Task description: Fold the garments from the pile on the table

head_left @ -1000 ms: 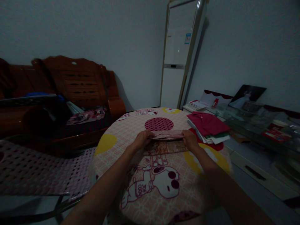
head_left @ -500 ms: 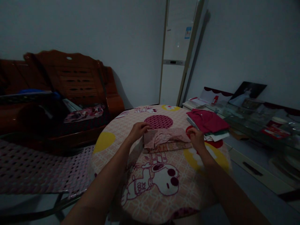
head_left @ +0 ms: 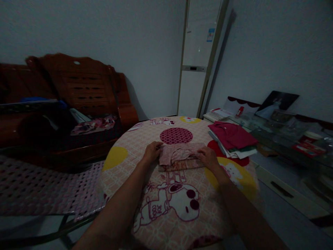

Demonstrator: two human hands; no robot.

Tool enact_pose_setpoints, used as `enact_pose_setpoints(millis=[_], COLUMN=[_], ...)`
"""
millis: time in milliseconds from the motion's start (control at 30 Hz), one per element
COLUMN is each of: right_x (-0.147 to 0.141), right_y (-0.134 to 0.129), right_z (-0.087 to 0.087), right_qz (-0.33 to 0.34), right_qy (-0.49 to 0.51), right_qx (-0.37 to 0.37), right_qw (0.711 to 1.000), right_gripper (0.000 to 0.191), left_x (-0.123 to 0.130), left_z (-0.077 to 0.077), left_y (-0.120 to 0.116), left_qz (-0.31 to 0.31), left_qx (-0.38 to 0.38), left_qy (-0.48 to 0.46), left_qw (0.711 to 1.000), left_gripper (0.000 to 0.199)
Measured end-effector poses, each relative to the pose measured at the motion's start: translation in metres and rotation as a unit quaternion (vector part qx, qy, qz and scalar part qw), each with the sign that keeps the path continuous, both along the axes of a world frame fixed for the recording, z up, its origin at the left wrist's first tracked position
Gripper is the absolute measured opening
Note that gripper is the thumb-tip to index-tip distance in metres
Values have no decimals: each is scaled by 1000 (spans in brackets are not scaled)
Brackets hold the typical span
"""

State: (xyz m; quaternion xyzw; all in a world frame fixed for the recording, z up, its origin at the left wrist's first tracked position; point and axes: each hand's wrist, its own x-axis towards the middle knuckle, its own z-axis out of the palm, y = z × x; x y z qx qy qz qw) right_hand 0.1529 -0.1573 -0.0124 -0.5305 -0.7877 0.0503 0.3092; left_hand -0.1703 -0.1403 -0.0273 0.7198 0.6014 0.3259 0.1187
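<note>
A folded pink patterned cloth lies on the round table, which has a printed cover. My left hand is at the cloth's left end, its fingers closed on the upper left corner. On the right end rests my right hand, fingers bent over the cloth's edge with the tips against the fabric. A looser fold shows in the middle of the cloth between the hands.
A stack of folded clothes, dark red on top, sits at the table's right edge. Beyond it is a glass-topped cabinet. To the left stand a wooden bench and a woven seat.
My right hand has moved left and come down onto the cloth's right end. My left hand has shifted slightly down and left at the other end.
</note>
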Motion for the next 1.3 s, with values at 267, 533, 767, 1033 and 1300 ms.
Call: enact_pose_setpoints(millis=[267,533,767,1033,1300], right_x=[-11,-16,-17,-21,-23], right_y=[-7,-4,-1,-6,-6], right_z=[2,-5,-11,-19,-20], right_qz=[7,50,70,58,69], right_qy=[92,114,101,-33,-36], right_qx=[-11,37,-52,11,99], right_qw=[996,992,991,998,992], right_gripper=[43,25,21,14,15], left_x=[-5,-2,-6,-5,-2], left_z=[11,13,14,13,8], left_y=[-8,-9,-8,-8,-9], left_qz=[72,31,-5,-4,-8], left_qx=[-54,-99,-94,-84,-84], left_qy=[-17,-53,-63,-41,-1], left_qw=[996,993,994,996,996], left_gripper=[31,45,49,46,46])
